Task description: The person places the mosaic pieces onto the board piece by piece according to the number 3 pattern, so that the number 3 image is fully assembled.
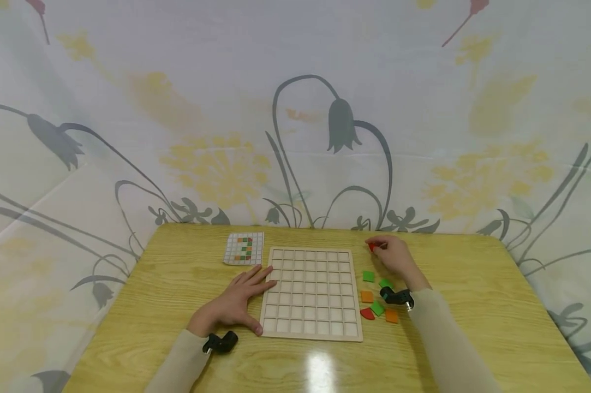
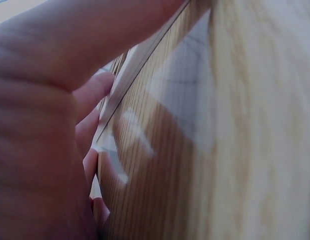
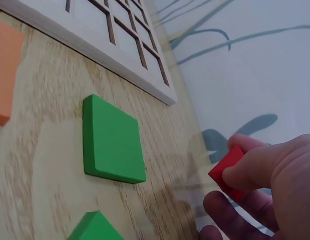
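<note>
Head view: the right hand [image 1: 395,255] narrows its fingers to a pinch, and the red piece [image 1: 371,247] sits right between thumb and fingertips, beyond the far right corner of the pale grid board [image 1: 311,293]. From the right wrist I can see the piece is a small, smooth, solid red block with a crisp corner poking out past the thumb; the thumb covers much of it, so I can't tell its full outline, nor whether it touches the table [image 1: 472,284]. The board, to the left of the pinching fingers, is light wood with a raised rim and rows of square cells showing pale floors. The left hand [image 1: 236,303] has its fingers spread wide, two fingertips on the board's left edge and the thumb by its near left corner. Just beyond those fingers lies a gridded card [image 1: 243,249] printed with orange, green and red patches. Nearer the person than the pinching fingers, beside the board, lie three green squares [image 1: 368,276], two orange squares [image 1: 366,296] and a red quarter-round [image 1: 367,314], all flat, with a green one closest to the fingertips.
</note>
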Demonstrator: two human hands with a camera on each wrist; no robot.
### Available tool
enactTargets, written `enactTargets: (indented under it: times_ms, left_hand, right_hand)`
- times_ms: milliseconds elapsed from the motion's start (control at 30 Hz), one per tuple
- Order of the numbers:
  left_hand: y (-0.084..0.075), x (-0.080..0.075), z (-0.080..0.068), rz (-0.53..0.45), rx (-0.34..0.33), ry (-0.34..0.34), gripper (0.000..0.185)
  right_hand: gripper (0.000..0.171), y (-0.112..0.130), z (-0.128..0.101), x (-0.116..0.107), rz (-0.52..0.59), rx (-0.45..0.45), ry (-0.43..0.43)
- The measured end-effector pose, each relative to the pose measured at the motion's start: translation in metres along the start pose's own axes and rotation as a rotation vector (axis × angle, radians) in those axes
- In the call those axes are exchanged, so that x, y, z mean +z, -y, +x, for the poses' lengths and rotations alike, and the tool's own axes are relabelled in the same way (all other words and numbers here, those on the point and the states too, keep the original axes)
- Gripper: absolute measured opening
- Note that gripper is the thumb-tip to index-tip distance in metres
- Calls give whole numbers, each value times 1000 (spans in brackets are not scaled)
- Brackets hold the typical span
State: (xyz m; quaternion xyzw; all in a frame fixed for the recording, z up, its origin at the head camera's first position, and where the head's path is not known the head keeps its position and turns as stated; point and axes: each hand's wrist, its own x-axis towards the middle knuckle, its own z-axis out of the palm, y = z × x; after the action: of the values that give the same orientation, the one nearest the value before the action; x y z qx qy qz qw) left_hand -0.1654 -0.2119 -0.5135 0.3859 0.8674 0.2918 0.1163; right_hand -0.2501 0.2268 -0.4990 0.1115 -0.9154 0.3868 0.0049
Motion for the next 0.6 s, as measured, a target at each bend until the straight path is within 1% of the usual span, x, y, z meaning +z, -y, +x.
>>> enactTargets:
  times_ms: [233,300,433,600]
  left_hand:
    - [-1,0,0,2,-20,1,108]
    - [0,1,-1,5,-18,-3,108]
    - [3,2,-1,8,-6,-3,109]
    - [4,3,-1,5,-7,0,109]
  right_hand:
    - [21,9,-1,3,-43,8,-44]
    - [21,12,-2,3,-33,13,-53]
    - [20,19,-7,4,9,-9,-62]
    - [21,23,-18,16,46,-43,-29]
